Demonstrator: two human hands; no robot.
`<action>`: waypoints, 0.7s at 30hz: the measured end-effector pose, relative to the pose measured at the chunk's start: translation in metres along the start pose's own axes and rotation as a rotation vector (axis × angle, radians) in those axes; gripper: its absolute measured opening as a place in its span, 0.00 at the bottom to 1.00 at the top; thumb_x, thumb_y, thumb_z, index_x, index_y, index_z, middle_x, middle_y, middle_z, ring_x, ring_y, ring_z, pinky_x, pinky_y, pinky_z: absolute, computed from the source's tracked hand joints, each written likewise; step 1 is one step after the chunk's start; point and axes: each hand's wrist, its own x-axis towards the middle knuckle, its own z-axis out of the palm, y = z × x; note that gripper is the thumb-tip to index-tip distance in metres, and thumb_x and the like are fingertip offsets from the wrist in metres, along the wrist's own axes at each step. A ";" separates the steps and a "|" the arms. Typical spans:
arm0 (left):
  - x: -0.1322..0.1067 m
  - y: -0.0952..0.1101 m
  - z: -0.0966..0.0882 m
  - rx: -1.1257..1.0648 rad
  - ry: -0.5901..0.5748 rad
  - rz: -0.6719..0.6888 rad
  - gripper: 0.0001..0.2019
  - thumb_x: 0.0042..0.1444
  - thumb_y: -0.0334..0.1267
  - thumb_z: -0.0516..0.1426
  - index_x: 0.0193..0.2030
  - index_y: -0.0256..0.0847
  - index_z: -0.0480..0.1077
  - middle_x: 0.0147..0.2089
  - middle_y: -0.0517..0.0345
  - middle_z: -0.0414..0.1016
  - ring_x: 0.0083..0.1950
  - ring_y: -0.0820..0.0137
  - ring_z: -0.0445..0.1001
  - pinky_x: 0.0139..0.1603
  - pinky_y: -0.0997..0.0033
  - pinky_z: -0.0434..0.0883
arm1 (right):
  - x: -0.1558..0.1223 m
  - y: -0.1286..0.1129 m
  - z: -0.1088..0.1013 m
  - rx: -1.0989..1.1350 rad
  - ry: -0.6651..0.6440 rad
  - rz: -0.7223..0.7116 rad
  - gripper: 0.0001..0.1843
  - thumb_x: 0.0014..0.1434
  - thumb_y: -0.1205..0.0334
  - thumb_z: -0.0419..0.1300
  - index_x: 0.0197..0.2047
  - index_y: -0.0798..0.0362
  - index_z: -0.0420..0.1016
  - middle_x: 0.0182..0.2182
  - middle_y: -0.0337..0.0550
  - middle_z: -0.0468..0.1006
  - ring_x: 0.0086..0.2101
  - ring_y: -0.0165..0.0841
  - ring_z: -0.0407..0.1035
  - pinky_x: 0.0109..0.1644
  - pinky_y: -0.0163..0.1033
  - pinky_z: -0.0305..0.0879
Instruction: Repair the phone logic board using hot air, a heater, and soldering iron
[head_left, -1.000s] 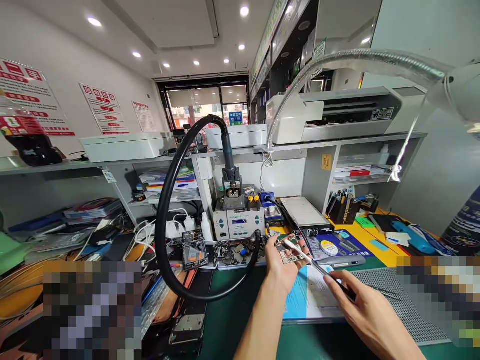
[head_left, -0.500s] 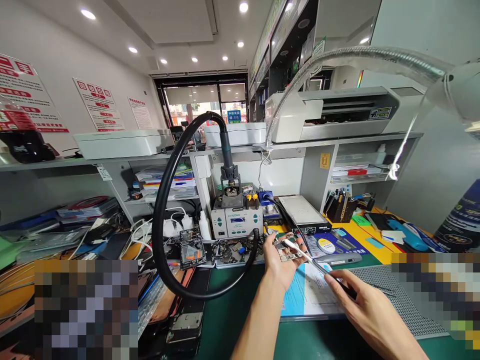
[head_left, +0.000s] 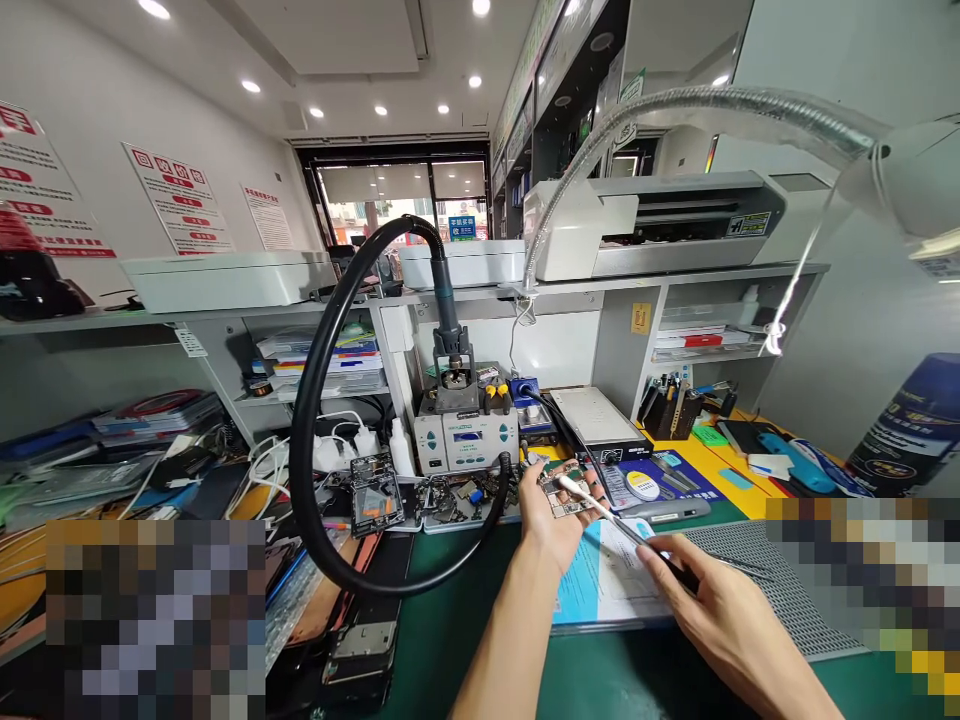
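Note:
My left hand point(head_left: 553, 520) is closed around the edges of a small phone circuit board point(head_left: 567, 500), palm up, in the middle of the head view. My right hand point(head_left: 701, 595) pinches a slim dark-handled tool point(head_left: 637, 533). At its front is a white, swab-like end point(head_left: 581, 490), whose thick tip lies over the board, seemingly touching it. Whether the white end is part of the tool or clamped in it, I cannot tell. Under both hands lies a blue and white printed sheet point(head_left: 600, 575) on the green mat point(head_left: 442, 640).
A hot air station point(head_left: 469, 445) stands behind, its black hose point(head_left: 300, 440) looping in front. Scrap boards fill a tray point(head_left: 457, 525) beside the left hand. Opened phones point(head_left: 360, 650) lie at left. A grey ridged mat point(head_left: 787, 590) and a spray can point(head_left: 911, 425) are at right.
The whole view has shifted slightly, so the scene sits a little further left. The white tip has moved slightly across the board. Both hands keep their holds.

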 end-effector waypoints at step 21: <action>0.001 0.002 0.001 0.044 0.016 0.016 0.17 0.59 0.45 0.53 0.44 0.32 0.73 0.38 0.39 0.80 0.35 0.57 0.80 0.38 0.55 0.78 | -0.004 -0.006 -0.002 -0.010 -0.037 0.023 0.20 0.69 0.44 0.50 0.41 0.50 0.75 0.26 0.40 0.75 0.27 0.35 0.65 0.32 0.38 0.55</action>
